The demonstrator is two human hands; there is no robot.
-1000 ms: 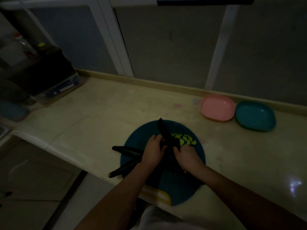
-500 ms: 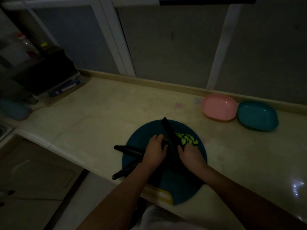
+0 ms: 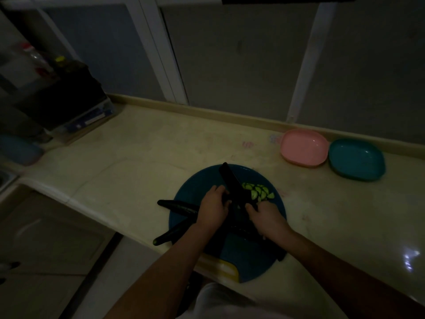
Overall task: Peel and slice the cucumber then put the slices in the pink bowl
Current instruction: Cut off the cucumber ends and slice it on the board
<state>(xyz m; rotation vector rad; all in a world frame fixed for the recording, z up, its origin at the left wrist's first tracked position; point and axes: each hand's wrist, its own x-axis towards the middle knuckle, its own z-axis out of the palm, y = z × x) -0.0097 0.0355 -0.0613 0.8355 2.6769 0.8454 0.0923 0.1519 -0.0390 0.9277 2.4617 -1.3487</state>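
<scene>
On a round blue cutting board point(image 3: 197, 180) my left hand point(image 3: 212, 207) holds down a dark cucumber, mostly hidden under the hand. My right hand point(image 3: 264, 217) grips the handle of a dark knife point(image 3: 232, 180) whose blade points away from me between both hands. Several pale green cucumber slices point(image 3: 258, 192) lie in a pile just right of the blade. Two more dark cucumbers point(image 3: 178, 206) point(image 3: 171, 233) stick out over the board's left edge. The pink bowl point(image 3: 303, 147) stands at the back right of the counter, with nothing visible inside.
A teal bowl point(image 3: 355, 158) sits touching the pink one on its right. A dark box on a tray point(image 3: 69, 104) stands at the far left of the counter. The counter's front edge point(image 3: 92, 208) runs diagonally past the board. A yellow patch point(image 3: 220, 265) shows at the board's near edge.
The blade has shifted slightly between frames while both hands stay at the same spot on the board. The pile of slices looks about the same.
</scene>
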